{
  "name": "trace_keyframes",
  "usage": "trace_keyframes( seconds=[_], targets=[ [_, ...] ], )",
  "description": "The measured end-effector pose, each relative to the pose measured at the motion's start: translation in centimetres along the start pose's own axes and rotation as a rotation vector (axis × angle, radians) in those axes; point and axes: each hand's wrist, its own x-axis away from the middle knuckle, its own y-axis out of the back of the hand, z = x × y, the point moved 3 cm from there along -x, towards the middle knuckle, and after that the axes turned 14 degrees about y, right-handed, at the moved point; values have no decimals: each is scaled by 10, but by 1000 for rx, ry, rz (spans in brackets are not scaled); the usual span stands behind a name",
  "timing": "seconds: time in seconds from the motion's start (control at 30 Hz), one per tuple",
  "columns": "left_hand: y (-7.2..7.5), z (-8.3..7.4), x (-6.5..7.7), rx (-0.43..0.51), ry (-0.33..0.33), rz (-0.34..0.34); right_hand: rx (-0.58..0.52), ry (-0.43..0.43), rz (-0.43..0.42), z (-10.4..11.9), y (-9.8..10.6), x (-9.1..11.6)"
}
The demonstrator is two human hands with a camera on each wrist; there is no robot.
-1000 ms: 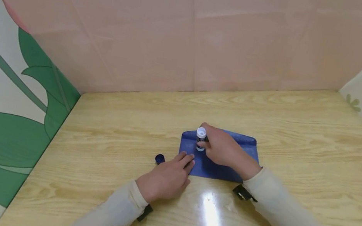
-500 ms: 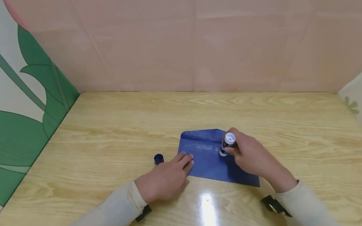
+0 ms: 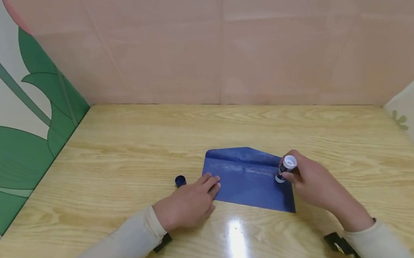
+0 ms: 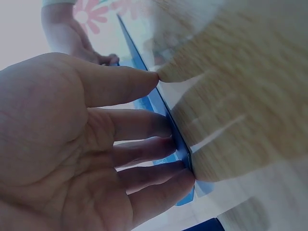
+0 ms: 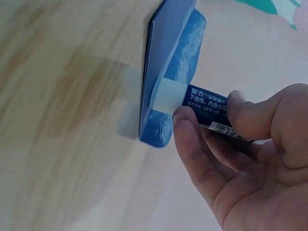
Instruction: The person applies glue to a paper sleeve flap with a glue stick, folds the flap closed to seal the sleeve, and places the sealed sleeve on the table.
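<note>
Two hands: right [image 3: 313, 180] pinching one glue stick [image 5: 204, 103], left [image 3: 190, 201] straight-fingered on one envelope [image 3: 246, 188] near one cap [image 3: 180, 181].

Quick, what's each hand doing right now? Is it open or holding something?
Left hand: open, fingers resting on the blue envelope.
Right hand: closed around the glue stick, holding it at the envelope.

Blue envelope [image 3: 250, 189] is lying on wood-grain table [image 3: 140, 146], long sides running left-right; pointed flap is lying open at the far side, pale streaks showing on it and around its fold. Glue stick [image 3: 283, 171] is leaning slightly, white round end facing up, dark label with white print and barcode wrapping the middle, white lower end touching the envelope near its right edge, by the fold.
</note>
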Motion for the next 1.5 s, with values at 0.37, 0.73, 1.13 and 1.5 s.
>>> trace_keyframes(
  seconds=[0.37,0.73,1.13,1.5],
  targets=[
    [3,2,2,5,7,14,-16,-66,-63,-5,9,3],
    [1,2,-2,18,15,22,-102,23,-118,29,-21,-38],
    [-2,0,-4,13,-22,-25,-252,68,36,73,-65,-109],
    [3,-4,-2,-21,-35,-61,-226,29,93,82,-71,-116]
  ],
)
